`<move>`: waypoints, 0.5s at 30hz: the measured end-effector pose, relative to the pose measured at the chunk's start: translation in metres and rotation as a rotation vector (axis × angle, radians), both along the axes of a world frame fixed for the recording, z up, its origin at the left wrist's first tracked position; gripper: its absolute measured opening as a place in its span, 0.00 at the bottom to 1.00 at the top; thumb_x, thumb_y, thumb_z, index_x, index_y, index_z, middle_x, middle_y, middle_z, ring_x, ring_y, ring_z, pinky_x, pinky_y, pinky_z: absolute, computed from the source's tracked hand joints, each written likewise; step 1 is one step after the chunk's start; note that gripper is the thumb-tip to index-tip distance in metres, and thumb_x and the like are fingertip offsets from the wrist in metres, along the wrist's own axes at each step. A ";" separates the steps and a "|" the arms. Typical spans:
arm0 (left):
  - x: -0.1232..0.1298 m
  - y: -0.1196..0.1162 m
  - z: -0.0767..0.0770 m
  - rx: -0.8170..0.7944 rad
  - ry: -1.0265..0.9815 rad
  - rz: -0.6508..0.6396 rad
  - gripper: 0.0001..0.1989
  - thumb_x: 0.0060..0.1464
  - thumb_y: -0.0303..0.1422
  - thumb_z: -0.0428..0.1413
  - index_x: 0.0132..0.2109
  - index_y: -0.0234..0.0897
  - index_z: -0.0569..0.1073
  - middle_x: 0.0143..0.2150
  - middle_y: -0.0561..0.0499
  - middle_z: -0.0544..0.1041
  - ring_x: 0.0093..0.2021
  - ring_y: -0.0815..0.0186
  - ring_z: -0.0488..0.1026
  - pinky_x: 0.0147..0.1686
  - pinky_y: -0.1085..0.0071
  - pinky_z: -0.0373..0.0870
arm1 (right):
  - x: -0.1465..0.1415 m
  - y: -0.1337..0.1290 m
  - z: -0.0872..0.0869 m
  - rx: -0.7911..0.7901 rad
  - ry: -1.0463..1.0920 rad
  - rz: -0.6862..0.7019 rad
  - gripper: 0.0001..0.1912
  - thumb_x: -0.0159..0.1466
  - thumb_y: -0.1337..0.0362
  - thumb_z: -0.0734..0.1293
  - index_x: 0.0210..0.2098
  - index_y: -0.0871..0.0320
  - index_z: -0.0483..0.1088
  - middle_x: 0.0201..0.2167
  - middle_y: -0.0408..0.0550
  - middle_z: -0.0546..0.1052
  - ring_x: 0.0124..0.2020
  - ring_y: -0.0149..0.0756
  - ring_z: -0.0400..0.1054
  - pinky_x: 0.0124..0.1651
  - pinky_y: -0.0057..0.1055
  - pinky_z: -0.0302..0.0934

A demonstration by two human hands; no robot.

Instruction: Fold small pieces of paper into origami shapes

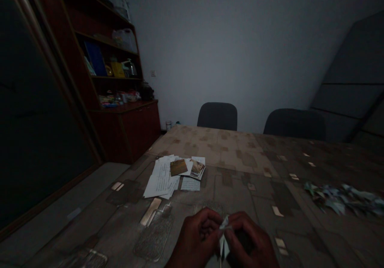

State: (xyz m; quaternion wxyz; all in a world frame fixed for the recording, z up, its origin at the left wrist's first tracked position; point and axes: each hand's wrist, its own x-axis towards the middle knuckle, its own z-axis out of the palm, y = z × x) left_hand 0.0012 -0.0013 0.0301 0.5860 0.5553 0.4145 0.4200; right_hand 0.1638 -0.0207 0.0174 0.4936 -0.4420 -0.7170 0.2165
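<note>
Low in the head view, close to the table's near side, my left hand (200, 236) and my right hand (250, 238) meet around a small piece of folded paper (223, 246). Both hands are closed, with thumbs and fingertips pinching the paper from either side. It is pale, narrow and creased, with pointed parts showing above and below the fingertips. The dim light and the fingers hide its full shape. Ahead of my hands lie loose printed sheets (160, 180), with a brown card (179, 167) and small picture cards (197, 169) on top.
A heap of folded paper pieces (342, 199) lies on the patterned tablecloth (222, 144) to the right. Two dark chairs (217, 116) stand at the far side. On the left, a reddish-brown cabinet (139, 128) has shelves holding assorted goods.
</note>
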 end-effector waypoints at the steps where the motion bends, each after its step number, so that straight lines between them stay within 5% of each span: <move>1: 0.001 0.001 -0.002 -0.024 -0.018 -0.008 0.08 0.48 0.34 0.61 0.33 0.33 0.72 0.23 0.54 0.71 0.23 0.70 0.68 0.24 0.75 0.63 | 0.000 0.001 -0.001 -0.008 0.009 0.003 0.08 0.63 0.67 0.64 0.27 0.55 0.70 0.27 0.45 0.76 0.29 0.37 0.73 0.33 0.28 0.66; 7: 0.005 0.003 -0.004 -0.147 -0.033 -0.018 0.16 0.44 0.42 0.62 0.28 0.33 0.69 0.19 0.55 0.69 0.18 0.70 0.66 0.20 0.74 0.62 | -0.006 0.002 -0.009 -0.081 0.125 -0.063 0.11 0.64 0.61 0.63 0.26 0.56 0.69 0.25 0.45 0.74 0.26 0.36 0.70 0.31 0.28 0.64; 15: 0.001 0.001 -0.001 -0.033 0.013 -0.048 0.13 0.50 0.39 0.58 0.28 0.32 0.70 0.20 0.54 0.69 0.20 0.70 0.66 0.22 0.75 0.61 | -0.007 0.000 -0.004 -0.159 0.137 -0.029 0.13 0.65 0.57 0.63 0.26 0.56 0.69 0.25 0.45 0.73 0.27 0.37 0.70 0.31 0.28 0.63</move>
